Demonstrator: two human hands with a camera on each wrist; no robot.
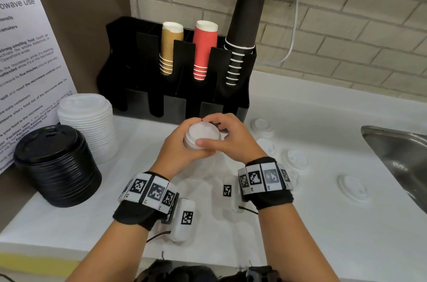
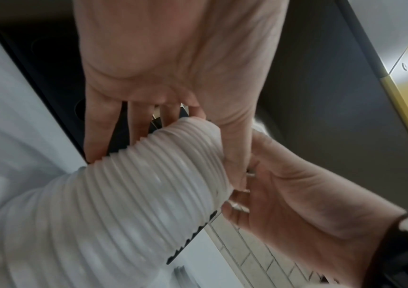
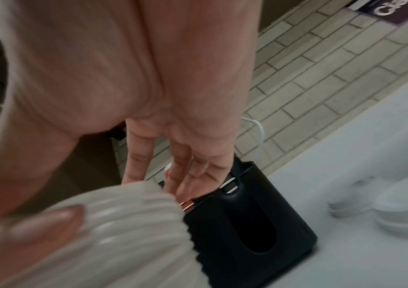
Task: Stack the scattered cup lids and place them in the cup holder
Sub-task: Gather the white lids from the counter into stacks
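Observation:
A stack of small white lids (image 1: 201,135) stands upright between both hands, just in front of the black cup holder (image 1: 175,87). My left hand (image 1: 182,143) wraps it from the left, and my right hand (image 1: 221,136) curls over its top and right side, thumb on the front. The left wrist view shows the ribbed lid stack (image 2: 134,194) with fingers (image 2: 99,128) behind it. In the right wrist view the same lid stack (image 3: 114,230) has my thumb on it, beside the cup holder (image 3: 252,224). Several loose white lids (image 1: 297,159) lie to the right.
The holder carries brown (image 1: 170,48), red (image 1: 204,49) and black (image 1: 242,34) cup stacks. A tall white lid stack (image 1: 89,124) and a black lid stack (image 1: 57,164) stand at the left. A steel sink (image 1: 402,157) sits at the right.

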